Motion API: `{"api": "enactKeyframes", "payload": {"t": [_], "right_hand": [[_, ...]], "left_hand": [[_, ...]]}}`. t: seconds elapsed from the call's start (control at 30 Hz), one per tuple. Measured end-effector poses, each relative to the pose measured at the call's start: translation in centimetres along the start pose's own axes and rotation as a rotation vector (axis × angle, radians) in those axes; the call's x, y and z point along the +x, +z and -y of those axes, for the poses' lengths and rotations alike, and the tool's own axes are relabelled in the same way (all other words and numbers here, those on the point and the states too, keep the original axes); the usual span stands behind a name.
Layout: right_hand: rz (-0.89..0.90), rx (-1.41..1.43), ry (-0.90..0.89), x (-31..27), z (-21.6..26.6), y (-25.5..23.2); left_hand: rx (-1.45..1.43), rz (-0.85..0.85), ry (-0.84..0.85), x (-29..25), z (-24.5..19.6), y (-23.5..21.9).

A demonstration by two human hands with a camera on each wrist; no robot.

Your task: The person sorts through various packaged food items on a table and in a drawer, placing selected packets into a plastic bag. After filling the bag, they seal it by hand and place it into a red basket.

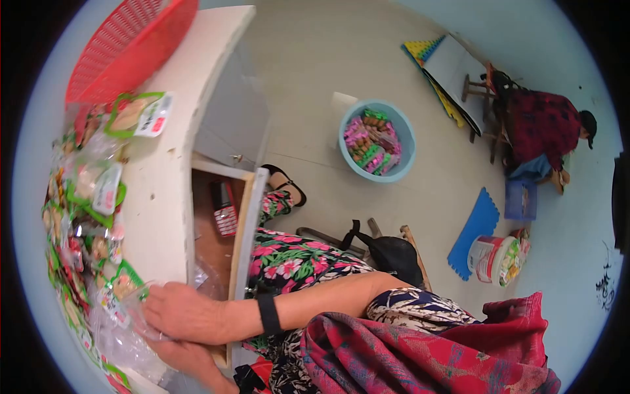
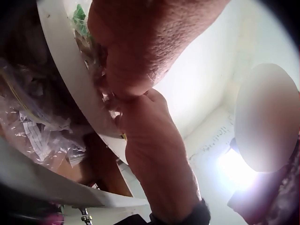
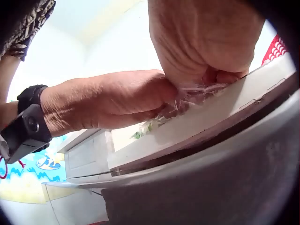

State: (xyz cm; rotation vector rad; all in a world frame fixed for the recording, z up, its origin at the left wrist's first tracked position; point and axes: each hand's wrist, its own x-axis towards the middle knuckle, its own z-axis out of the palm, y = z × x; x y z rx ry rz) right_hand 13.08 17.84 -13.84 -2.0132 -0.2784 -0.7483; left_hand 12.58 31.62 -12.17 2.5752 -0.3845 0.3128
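Note:
Both hands are close together at the edge of the white tabletop. My right hand, with a black band at the wrist, lies over my left hand in the head view. Between their curled fingers they pinch a clear plastic bag, whose crinkled film shows in the right wrist view. Its contents are mostly hidden by the fingers. Just beyond the fingertips lies a green-edged food packet. More clear plastic wrapping spreads beside the hands.
A pile of small packets runs along the table, with a red basket at its far end. Below, an open drawer holds a red phone. A blue basin of packets stands on the floor; another person sits beyond.

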Motion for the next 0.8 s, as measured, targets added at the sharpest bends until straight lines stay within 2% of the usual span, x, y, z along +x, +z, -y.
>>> {"api": "enactKeyframes", "payload": {"t": [0.07, 0.2, 0.4, 0.5, 0.6, 0.63, 0.67, 0.7, 0.73, 0.77, 0.8], "right_hand": [[-0.027, 0.019, 0.014, -0.1, 0.0, 0.4], [0.02, -0.035, 0.003, -0.1, 0.1, -0.4], [-0.022, 0.016, -0.019, -0.2, 0.1, -1.2], [0.088, 0.162, 0.069, 0.5, -0.1, -0.6], [0.213, 0.226, 0.134, 1.2, 0.0, -1.6], [0.311, 0.201, 0.166, 1.7, -0.1, -2.6], [0.274, 0.198, 0.204, 1.5, 0.0, -2.9], [0.232, 0.197, 0.136, 1.6, -0.1, -2.4], [0.339, 0.11, 0.013, 2.4, 0.0, -3.7], [0.439, -0.041, -0.05, 2.2, -0.3, -2.0], [0.453, 0.017, -0.139, 3.6, 1.6, 0.4]], "left_hand": [[-0.218, 0.007, -0.076, -0.7, 4.9, 0.9], [-0.258, -0.043, -0.045, -0.2, 1.8, 1.1], [-0.458, -0.157, -0.067, -0.1, -4.1, 2.0], [-0.458, -0.175, -0.071, 0.1, -4.6, 1.1], [-0.243, -0.182, 0.03, 0.4, -2.7, -0.4], [-0.194, -0.19, 0.056, 0.5, -2.7, -1.0], [-0.135, -0.203, 0.079, 0.4, -3.1, -1.8], [0.12, -0.204, 0.141, 0.0, -2.5, -3.3], [0.38, -0.191, 0.177, -0.6, -2.2, -4.6], [0.23, -0.23, 0.05, -1.3, -2.8, -4.9], [0.293, -0.304, 0.01, -1.8, -1.7, -7.3]]}}
